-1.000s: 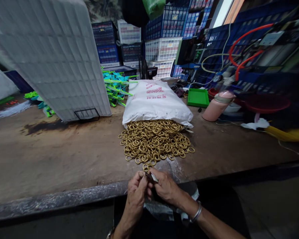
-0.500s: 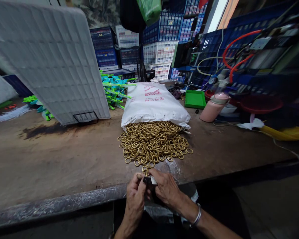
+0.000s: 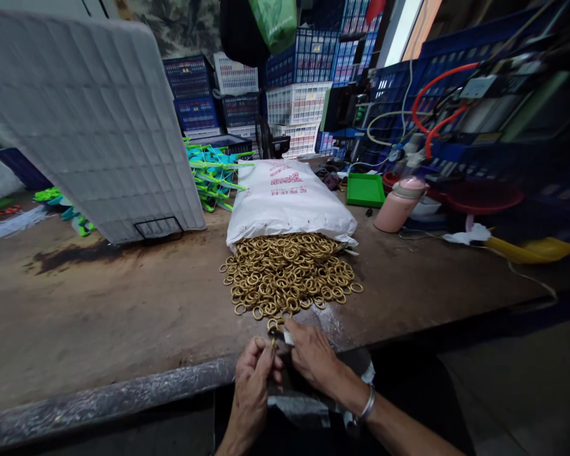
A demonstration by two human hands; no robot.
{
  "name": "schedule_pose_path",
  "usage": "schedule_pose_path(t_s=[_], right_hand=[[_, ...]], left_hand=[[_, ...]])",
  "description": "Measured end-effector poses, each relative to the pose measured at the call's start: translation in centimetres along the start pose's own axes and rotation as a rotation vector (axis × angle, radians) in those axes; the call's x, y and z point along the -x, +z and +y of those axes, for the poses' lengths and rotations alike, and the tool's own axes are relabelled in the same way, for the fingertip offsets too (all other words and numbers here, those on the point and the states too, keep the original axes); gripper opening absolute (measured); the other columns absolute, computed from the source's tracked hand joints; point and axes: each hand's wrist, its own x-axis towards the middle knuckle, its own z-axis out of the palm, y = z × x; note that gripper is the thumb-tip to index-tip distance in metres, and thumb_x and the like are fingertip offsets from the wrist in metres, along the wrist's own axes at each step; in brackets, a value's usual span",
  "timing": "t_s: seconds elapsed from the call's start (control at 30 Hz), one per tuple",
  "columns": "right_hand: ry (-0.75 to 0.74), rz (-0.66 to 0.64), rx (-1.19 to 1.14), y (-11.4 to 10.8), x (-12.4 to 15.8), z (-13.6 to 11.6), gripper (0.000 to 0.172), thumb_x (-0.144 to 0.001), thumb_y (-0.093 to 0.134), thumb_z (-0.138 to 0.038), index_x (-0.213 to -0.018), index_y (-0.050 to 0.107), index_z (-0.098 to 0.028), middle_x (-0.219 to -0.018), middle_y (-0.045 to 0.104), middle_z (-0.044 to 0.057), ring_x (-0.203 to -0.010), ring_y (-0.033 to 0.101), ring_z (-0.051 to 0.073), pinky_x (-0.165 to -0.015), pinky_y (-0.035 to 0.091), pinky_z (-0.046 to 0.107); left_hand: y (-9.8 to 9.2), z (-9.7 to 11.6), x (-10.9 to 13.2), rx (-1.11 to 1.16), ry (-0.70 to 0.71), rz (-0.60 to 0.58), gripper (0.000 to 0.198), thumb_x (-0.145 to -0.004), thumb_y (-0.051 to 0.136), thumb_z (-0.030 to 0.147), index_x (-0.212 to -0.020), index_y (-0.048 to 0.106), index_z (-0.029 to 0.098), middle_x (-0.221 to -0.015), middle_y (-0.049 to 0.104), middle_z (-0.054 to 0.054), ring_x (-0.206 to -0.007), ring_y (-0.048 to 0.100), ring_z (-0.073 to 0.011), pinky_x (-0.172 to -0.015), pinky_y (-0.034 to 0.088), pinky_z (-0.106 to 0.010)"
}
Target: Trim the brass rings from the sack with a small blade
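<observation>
A heap of brass rings spills from the open mouth of a white sack lying on the brown workbench. At the bench's near edge my left hand is closed in a pinch on a thin brass ring. My right hand is closed beside it, holding a small dark and white piece just below the nearest rings of the heap. The two hands are almost touching. A metal bangle sits on my right wrist.
A large white ribbed panel leans on the bench at left. Green and blue plastic parts lie behind it. A green tray, a pink bottle, red hoses and stacked crates fill the back and right. Clear plastic film covers the bench edge.
My hands have parted slightly: the left now pinches a ring lower down, and the right has lifted the small piece toward the heap. The view has shifted a little to the right.
</observation>
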Motion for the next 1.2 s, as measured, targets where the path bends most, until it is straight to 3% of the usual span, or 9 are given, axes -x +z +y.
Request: schedule_pose_path(t_s=[0.1, 0.33, 0.5, 0.6, 0.7, 0.8, 1.2], right_hand=[[0.055, 0.031, -0.003, -0.1, -0.6, 1.0, 0.028, -0.067, 0.039, -0.004, -0.088, 0.053, -0.016, -0.071, 0.063, 0.006, -0.061, 0.054, 0.015, -0.054, 0.025, 0.024], [-0.135, 0.05, -0.245, -0.2, 0.5, 0.1, 0.03, -0.061, 0.038, -0.003, -0.084, 0.05, -0.018, -0.068, 0.059, 0.001, -0.061, 0.052, 0.013, -0.056, 0.028, 0.021], [-0.155, 0.044, -0.258, 0.2, 0.4, -0.2, 0.022, -0.064, 0.041, -0.005, -0.08, 0.05, -0.018, -0.065, 0.056, 0.001, -0.058, 0.048, 0.012, -0.054, 0.028, 0.021], [-0.077, 0.065, -0.374, 0.1, -0.2, 0.3, 0.011, -0.075, 0.039, -0.014, -0.073, 0.049, -0.018, -0.062, 0.052, -0.001, -0.057, 0.046, 0.011, -0.054, 0.03, 0.021], [-0.025, 0.055, -0.575, -0.5, -0.2, 0.1, 0.026, -0.086, 0.035, -0.033, -0.069, 0.047, -0.018, -0.06, 0.048, -0.002, -0.055, 0.044, 0.01, -0.052, 0.032, 0.02], [-0.109, -0.062, -0.759, -1.1, 0.2, -0.7, 0.033, -0.086, 0.034, -0.043, -0.069, 0.047, -0.018, -0.058, 0.049, -0.003, -0.055, 0.044, 0.009, -0.052, 0.033, 0.02], [-0.022, -0.144, -0.908, -0.8, 0.4, -1.2, 0.034, -0.083, 0.037, -0.042, -0.062, 0.044, -0.017, -0.052, 0.046, -0.003, -0.049, 0.041, 0.008, -0.048, 0.032, 0.02]], left_hand=[[0.0, 0.1, 0.3, 0.062, 0.02, -0.073, 0.025, -0.076, 0.056, 0.04, -0.069, 0.048, 0.017, -0.057, 0.051, 0.004, -0.043, 0.043, -0.005, -0.042, 0.038, -0.017], [0.2, -0.4, -0.1, 0.106, -0.014, -0.063, 0.025, -0.075, 0.057, 0.04, -0.071, 0.048, 0.017, -0.058, 0.053, 0.004, -0.043, 0.044, -0.0057, -0.042, 0.039, -0.018], [-0.2, -0.6, -0.1, 0.076, -0.01, -0.049, 0.025, -0.076, 0.057, 0.039, -0.072, 0.048, 0.017, -0.059, 0.053, 0.004, -0.044, 0.044, -0.0056, -0.043, 0.039, -0.017], [-0.3, -0.5, -0.1, 0.077, -0.007, -0.041, 0.024, -0.077, 0.056, 0.038, -0.073, 0.047, 0.017, -0.058, 0.052, 0.004, -0.044, 0.044, -0.0056, -0.042, 0.039, -0.017], [-0.3, -0.7, -0.1, 0.058, 0.002, -0.054, 0.023, -0.078, 0.055, 0.037, -0.073, 0.047, 0.017, -0.059, 0.052, 0.004, -0.044, 0.044, -0.0057, -0.042, 0.038, -0.017], [-0.2, -1.0, -0.2, 0.031, 0.009, -0.074, 0.024, -0.078, 0.054, 0.038, -0.07, 0.048, 0.016, -0.059, 0.051, 0.004, -0.044, 0.043, -0.0052, -0.043, 0.037, -0.017], [0.0, -0.9, 0.0, 0.038, 0.018, -0.09, 0.028, -0.075, 0.057, 0.04, -0.065, 0.051, 0.015, -0.056, 0.05, 0.004, -0.043, 0.042, -0.0054, -0.042, 0.036, -0.017]])
